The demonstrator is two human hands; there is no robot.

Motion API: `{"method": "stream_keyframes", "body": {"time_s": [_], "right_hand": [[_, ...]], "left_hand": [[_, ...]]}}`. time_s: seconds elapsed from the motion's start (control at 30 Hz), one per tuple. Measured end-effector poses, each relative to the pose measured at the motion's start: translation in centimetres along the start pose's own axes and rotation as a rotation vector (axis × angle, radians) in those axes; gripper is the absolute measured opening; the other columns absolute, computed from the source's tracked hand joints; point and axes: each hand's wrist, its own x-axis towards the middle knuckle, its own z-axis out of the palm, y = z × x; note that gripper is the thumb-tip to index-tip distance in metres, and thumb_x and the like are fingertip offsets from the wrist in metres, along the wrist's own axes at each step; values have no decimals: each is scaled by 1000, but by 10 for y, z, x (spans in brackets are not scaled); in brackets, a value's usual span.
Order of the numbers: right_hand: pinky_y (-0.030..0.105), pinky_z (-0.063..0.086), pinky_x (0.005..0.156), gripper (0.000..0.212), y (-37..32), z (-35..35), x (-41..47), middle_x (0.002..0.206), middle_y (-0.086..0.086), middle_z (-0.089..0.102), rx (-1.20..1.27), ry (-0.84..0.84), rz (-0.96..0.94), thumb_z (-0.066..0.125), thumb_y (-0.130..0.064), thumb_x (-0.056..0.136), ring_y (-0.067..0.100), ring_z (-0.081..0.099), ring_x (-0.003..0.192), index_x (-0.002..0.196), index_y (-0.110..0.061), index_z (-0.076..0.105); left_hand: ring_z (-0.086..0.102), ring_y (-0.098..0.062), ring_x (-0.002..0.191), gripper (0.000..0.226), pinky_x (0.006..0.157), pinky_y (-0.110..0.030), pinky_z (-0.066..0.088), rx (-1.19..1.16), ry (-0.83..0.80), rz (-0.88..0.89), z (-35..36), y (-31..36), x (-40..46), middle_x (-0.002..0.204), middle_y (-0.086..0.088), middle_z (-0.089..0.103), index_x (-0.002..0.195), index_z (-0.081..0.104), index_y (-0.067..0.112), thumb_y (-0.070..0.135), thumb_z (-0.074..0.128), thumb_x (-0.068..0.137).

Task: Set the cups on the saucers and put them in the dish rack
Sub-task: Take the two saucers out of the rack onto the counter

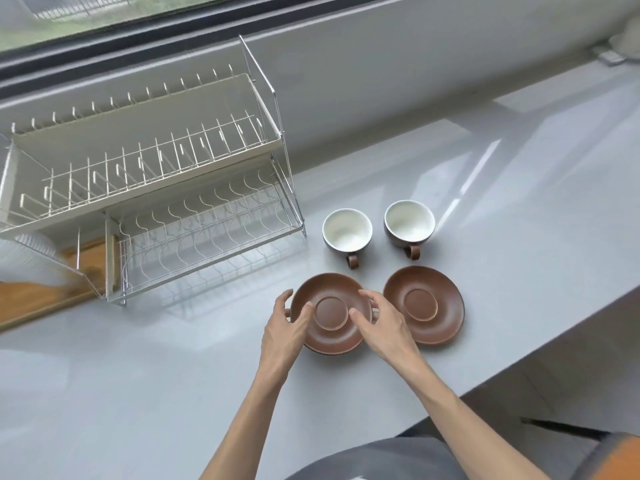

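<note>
Two brown saucers lie side by side on the grey counter. My left hand (287, 322) grips the left saucer (330, 311) at its left rim, thumb on top. My right hand (379, 322) holds the same saucer at its right rim, fingers over the edge. The right saucer (424, 304) lies untouched beside it. Behind them stand two upright cups, white inside and brown outside, handles toward me: the left cup (347, 231) and the right cup (409, 221). The two-tier wire dish rack (194, 216) stands to the left, its tiers bare.
A wooden board (41, 296) lies under the rack's left end, with a pale ribbed object (27, 251) beside it. A window sill and wall run along the back. The counter's edge drops off at the right (554, 341).
</note>
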Motion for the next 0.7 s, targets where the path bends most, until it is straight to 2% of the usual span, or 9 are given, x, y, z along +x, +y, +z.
{"method": "stream_keyframes", "body": {"time_s": [0.53,0.7], "right_hand": [[29,39,102,48,15,-7,5,140,-1,55,-33,-60,-21,61,-42,93,18,53,123,139,-30,51],[32,40,105,47,14,-10,6,138,-1,55,-98,-100,-41,57,-42,95,18,52,126,139,-29,51]], "left_hand": [[61,-21,119,70,104,-49,50,-6,37,-43,14,-1,1,131,1,59,136,44,52,71,60,70],[57,-18,124,51,107,-44,47,125,21,-16,15,-3,2,136,4,58,135,50,45,58,59,86]]}}
